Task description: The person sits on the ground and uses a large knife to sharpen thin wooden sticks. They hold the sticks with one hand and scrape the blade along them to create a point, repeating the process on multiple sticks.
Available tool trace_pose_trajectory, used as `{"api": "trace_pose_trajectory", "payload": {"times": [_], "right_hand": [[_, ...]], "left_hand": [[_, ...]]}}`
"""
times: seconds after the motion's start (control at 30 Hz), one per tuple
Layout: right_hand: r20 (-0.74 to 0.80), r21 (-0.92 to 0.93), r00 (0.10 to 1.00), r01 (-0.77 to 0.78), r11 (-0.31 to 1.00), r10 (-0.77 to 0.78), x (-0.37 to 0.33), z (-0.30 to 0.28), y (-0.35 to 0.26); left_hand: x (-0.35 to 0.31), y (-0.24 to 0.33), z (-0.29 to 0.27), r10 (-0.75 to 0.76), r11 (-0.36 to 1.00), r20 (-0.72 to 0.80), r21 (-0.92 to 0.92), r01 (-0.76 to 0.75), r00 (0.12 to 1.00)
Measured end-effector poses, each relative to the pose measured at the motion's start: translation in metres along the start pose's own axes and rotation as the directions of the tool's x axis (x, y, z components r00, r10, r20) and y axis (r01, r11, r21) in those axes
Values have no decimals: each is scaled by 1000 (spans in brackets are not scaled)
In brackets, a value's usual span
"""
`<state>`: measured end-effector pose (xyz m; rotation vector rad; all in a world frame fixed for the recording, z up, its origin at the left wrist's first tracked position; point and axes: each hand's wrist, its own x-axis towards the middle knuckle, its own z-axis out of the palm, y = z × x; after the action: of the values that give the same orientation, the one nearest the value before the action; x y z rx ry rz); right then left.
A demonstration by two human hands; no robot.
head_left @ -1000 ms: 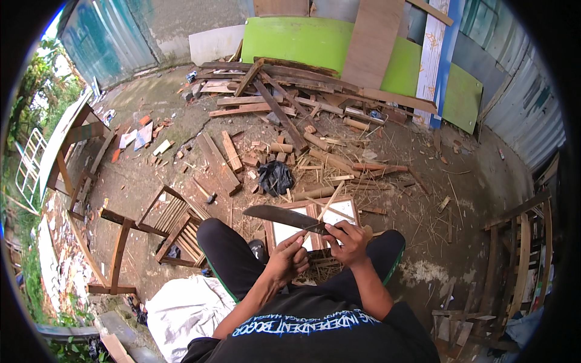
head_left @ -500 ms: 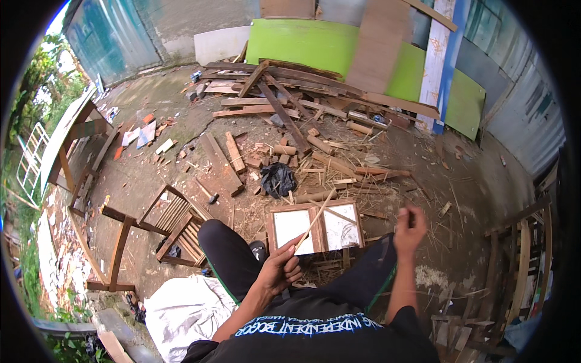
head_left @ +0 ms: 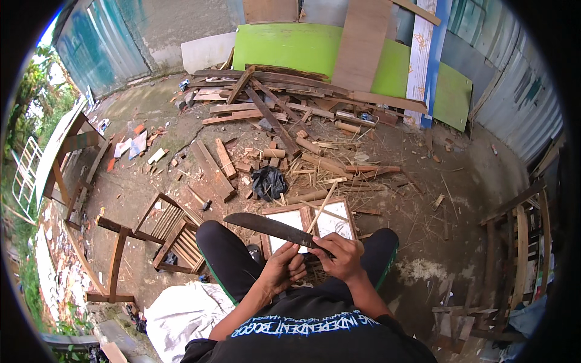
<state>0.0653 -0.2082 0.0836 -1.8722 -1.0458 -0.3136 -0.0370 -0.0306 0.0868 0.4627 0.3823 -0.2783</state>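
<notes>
My right hand is closed on a machete, whose dark broad blade points left across the front of my lap. Close beside it, my left hand pinches a thin bamboo strip, which slants up and to the right behind the blade. Blade and strip cross near my fingers; whether they touch I cannot tell. Beyond my hands, between my knees, lies a brown wooden frame with white panels, partly hidden by the blade and hands.
A slatted wooden stool lies left of my knee, near a hammer. Ahead are a black plastic bag, bamboo pieces and a heap of planks. A white sack sits at my left hip; wooden racks stand right.
My right hand, blurred off to the right before, has come in to the middle, where the machete now shows in it. The left hand still holds the bamboo strip. The view has shifted slightly.
</notes>
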Motion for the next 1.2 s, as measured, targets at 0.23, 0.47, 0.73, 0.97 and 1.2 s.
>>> {"api": "trace_pose_trajectory", "payload": {"times": [0.23,0.47,0.73,0.97,1.2], "right_hand": [[-37,-83,996,73,994,-76,13,-16,9],[-363,-166,927,-159,973,90,12,-31,65],[-403,603,620,-373,705,673,16,-83,94],[-134,808,669,-354,472,731,19,-31,50],[-72,849,678,-344,402,732,46,-22,33]], "left_hand": [[-4,-2,4,51,995,-44,88,-47,998],[-24,-3,-4,10,993,33,118,-13,999],[-18,19,-14,442,644,-21,704,-301,897],[-9,40,13,442,476,52,833,-283,895],[-4,53,7,354,388,64,898,-209,933]]}}
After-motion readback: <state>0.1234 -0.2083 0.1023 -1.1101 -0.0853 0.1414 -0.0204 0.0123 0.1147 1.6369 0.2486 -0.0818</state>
